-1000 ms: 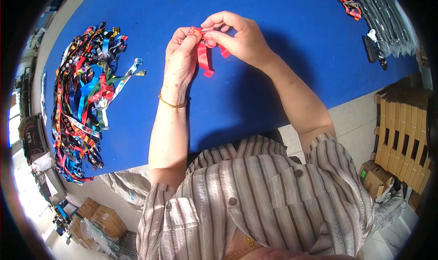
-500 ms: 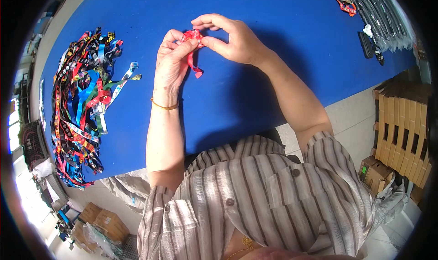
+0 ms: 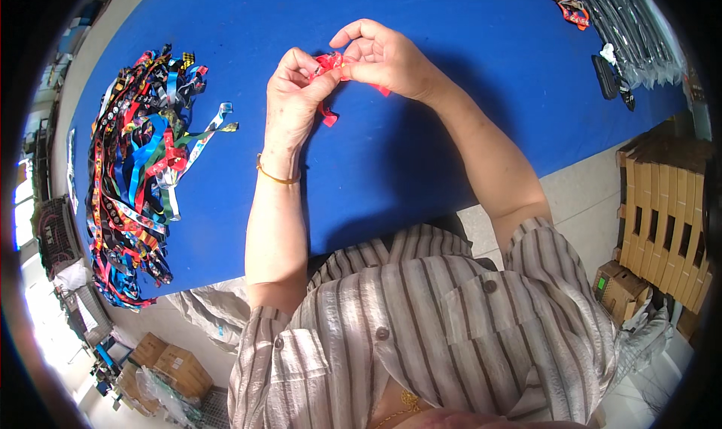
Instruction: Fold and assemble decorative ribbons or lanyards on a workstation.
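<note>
Above the blue table, a red printed ribbon strap (image 3: 329, 62) is bunched up between my two hands. My left hand (image 3: 295, 90) is closed on it, thumb and fingers pinching the folded part. One short end hangs below that hand, and another red end shows under my right hand (image 3: 391, 62). The right thumb and fingers close on the strap's right side, with the index finger arched above; the exact grip is partly hidden. To the left lies a big heap of colourful printed ribbon straps (image 3: 135, 173), some ends trailing toward my left forearm.
The blue table (image 3: 361, 173) reaches to my waist. At its far right lie a row of clear-bagged dark items (image 3: 628, 34), an orange-and-black strap (image 3: 571, 12) and a small black object (image 3: 604, 75). Stacked cardboard (image 3: 662, 211) stands beyond the right edge; boxes (image 3: 177, 369) sit on the floor at lower left.
Both hands have shifted slightly to the right with the red strap. The right fingers have closed in on it, and a second red end now shows beneath the right hand.
</note>
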Action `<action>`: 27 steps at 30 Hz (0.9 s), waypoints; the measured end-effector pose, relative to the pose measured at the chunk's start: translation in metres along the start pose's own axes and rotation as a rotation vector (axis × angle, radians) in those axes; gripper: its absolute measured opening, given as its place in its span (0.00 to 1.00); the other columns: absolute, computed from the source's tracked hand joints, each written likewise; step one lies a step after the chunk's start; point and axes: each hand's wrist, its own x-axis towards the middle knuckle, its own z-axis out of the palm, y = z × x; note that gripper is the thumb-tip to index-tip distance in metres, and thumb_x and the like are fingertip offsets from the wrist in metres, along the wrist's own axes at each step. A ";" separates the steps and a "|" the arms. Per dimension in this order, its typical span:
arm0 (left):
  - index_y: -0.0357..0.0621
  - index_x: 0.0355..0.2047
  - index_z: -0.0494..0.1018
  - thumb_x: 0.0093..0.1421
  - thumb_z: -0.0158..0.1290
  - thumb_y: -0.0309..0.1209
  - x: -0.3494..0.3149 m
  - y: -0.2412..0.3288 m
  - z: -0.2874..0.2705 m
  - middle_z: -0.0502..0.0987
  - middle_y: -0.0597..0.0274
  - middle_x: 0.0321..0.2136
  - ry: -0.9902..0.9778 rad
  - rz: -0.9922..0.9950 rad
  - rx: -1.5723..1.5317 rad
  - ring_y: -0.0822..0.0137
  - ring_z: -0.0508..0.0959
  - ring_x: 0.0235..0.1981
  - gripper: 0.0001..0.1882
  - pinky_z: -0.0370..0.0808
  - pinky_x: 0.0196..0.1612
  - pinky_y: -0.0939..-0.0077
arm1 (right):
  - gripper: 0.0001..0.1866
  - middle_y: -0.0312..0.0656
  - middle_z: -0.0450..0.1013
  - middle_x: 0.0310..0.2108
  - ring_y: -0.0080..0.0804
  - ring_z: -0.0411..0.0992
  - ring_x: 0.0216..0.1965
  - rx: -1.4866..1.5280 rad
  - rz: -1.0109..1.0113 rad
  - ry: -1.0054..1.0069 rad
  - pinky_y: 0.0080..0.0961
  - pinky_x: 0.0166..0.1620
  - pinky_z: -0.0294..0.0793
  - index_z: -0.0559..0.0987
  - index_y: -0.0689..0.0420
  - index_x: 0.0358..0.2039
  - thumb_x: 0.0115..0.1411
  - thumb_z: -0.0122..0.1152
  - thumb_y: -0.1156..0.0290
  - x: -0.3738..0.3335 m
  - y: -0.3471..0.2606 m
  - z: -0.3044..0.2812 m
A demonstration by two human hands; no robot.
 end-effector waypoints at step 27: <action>0.37 0.32 0.69 0.52 0.59 0.17 -0.003 -0.002 0.013 0.76 0.51 0.34 0.040 0.780 1.171 0.55 0.77 0.31 0.10 0.75 0.34 0.68 | 0.16 0.33 0.72 0.25 0.18 0.67 0.26 0.431 0.405 -0.062 0.18 0.31 0.67 0.78 0.61 0.35 0.66 0.58 0.58 -0.003 -0.009 -0.001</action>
